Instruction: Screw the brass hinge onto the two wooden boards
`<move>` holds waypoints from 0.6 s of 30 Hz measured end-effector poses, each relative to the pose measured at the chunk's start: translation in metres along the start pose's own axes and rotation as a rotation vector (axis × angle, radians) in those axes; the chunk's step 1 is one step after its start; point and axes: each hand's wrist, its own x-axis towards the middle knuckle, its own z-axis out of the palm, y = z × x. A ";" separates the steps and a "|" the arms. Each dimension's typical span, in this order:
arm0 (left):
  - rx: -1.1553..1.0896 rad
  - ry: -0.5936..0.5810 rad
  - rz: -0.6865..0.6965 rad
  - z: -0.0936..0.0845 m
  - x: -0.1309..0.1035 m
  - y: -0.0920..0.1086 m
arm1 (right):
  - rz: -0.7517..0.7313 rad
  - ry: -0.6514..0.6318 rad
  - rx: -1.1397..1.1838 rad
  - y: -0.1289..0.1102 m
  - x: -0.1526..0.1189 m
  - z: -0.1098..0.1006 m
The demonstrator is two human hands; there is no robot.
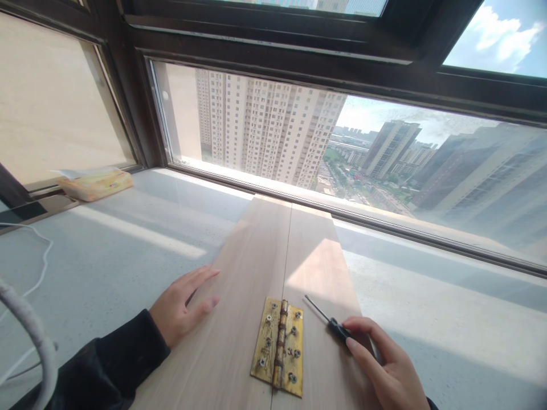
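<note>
Brass, yellow and a bit worn, is what the hinge [278, 347] is made of, and it lies flat over the thin line where two pale wooden boards [239, 319] meet on a grey window ledge [106, 250]. There is only the head view to go by. The hinge looks stiff and hard, heavy for so small a thing, and screws [268, 343] sit in its holes on both sides, so I think it will not slide or lift. The left hand [182, 304] lies flat on the left board's edge, fingers spread wide, holding nothing. The right hand [387, 364] is by the screwdriver [329, 322], just right of the hinge, with fingertips on its dark handle; I cannot tell if it grips the handle or only touches it. The screwdriver is thin and light, with a slim metal shaft that points up and left, and it could roll on the smooth board. The thick dark handle looks like the best place to hold it, not the skinny shaft. The boards look smooth, stiff and light, so a flat palm on top should keep them from sliding. Far off on the left sit a yellow tissue pack [96, 183] and a white cable [38, 267].
</note>
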 end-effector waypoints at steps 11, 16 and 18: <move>0.020 -0.008 0.002 0.000 0.000 -0.001 | -0.063 -0.117 -0.097 0.013 0.006 -0.010; 0.013 -0.025 -0.007 0.000 0.000 -0.001 | -0.146 -0.130 -0.154 0.013 0.009 -0.012; 0.009 -0.031 -0.007 0.000 0.000 -0.001 | -0.165 -0.097 -0.159 0.010 0.009 -0.011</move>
